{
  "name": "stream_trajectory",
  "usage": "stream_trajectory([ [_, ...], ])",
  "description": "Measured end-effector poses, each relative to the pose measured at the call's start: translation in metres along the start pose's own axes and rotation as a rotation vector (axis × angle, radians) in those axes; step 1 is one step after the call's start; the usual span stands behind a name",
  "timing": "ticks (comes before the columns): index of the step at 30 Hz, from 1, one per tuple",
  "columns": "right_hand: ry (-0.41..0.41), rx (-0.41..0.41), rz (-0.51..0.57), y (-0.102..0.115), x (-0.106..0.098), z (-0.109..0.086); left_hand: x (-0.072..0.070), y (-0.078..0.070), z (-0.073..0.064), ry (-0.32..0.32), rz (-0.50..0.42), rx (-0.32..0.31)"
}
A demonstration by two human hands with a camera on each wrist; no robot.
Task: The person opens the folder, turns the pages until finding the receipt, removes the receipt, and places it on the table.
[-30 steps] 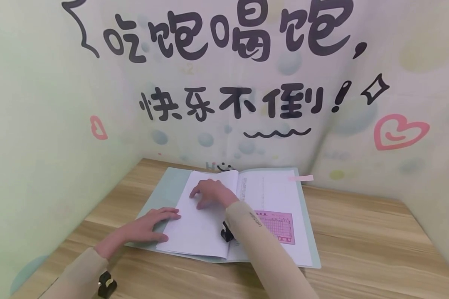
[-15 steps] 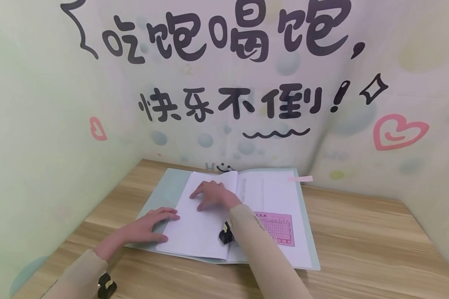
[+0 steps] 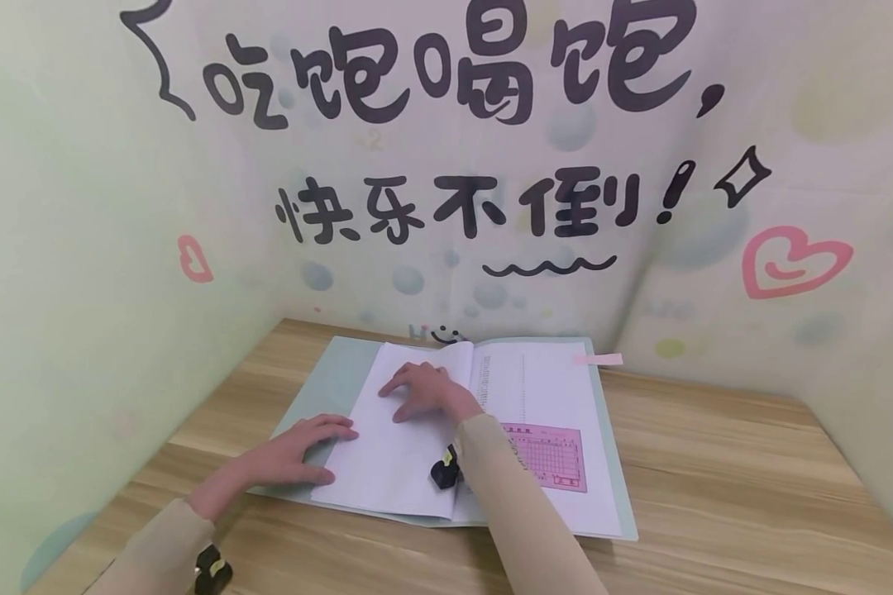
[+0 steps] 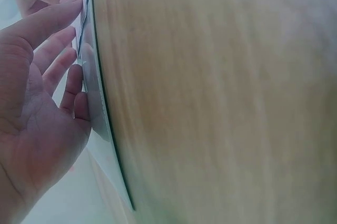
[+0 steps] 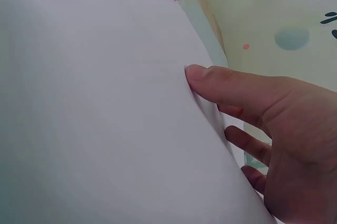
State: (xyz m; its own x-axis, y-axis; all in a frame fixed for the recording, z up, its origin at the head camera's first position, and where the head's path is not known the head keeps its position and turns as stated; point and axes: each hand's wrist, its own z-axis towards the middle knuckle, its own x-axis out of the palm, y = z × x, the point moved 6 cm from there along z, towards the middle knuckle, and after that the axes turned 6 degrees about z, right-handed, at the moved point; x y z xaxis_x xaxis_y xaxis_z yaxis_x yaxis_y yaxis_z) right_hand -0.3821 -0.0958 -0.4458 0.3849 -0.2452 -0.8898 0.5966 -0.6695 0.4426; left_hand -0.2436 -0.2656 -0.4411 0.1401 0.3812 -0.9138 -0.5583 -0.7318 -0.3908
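Note:
An open light-green folder [image 3: 326,373] with white pages lies on the wooden table. My left hand [image 3: 299,450] rests at the left edge of its turned white page [image 3: 387,467], thumb near the lower corner and fingers spread over the cover. In the left wrist view this hand [image 4: 39,97] has loosely bent fingers beside the page edge. My right hand [image 3: 427,388] touches the same page higher up, its fingertips down on the paper. The right wrist view shows that hand's thumb [image 5: 226,83] on the white sheet [image 5: 105,103]. A pink printed form [image 3: 554,457] lies on the right-hand page.
A pale pink tab [image 3: 603,359] sticks out past the folder's upper right edge. The table [image 3: 722,471] meets a wall hanging [image 3: 432,281] with black lettering behind. Black wrist cameras sit on both wrists, the right one [image 3: 444,468] over the folder's middle.
My right forearm has shifted slightly, its wrist camera moving a little left and down. Both hands stay in nearly the same places on the page.

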Motion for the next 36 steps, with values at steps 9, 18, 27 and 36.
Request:
stream_trajectory([
  [9, -0.002, -0.008, -0.023, 0.012, -0.008, -0.007, 0.000, 0.001, -0.001, 0.005, -0.003, -0.014],
  [18, -0.117, -0.018, 0.309, 0.016, -0.046, -0.053, 0.004, 0.000, 0.002, -0.006, -0.008, -0.030],
  [27, -0.312, 0.060, 0.452, -0.003, -0.079, -0.111, -0.001, -0.002, 0.000, -0.023, 0.012, 0.001],
  [36, -0.444, 0.168, 0.495, -0.029, -0.093, -0.171, 0.000, -0.004, 0.000, -0.032, 0.030, 0.017],
])
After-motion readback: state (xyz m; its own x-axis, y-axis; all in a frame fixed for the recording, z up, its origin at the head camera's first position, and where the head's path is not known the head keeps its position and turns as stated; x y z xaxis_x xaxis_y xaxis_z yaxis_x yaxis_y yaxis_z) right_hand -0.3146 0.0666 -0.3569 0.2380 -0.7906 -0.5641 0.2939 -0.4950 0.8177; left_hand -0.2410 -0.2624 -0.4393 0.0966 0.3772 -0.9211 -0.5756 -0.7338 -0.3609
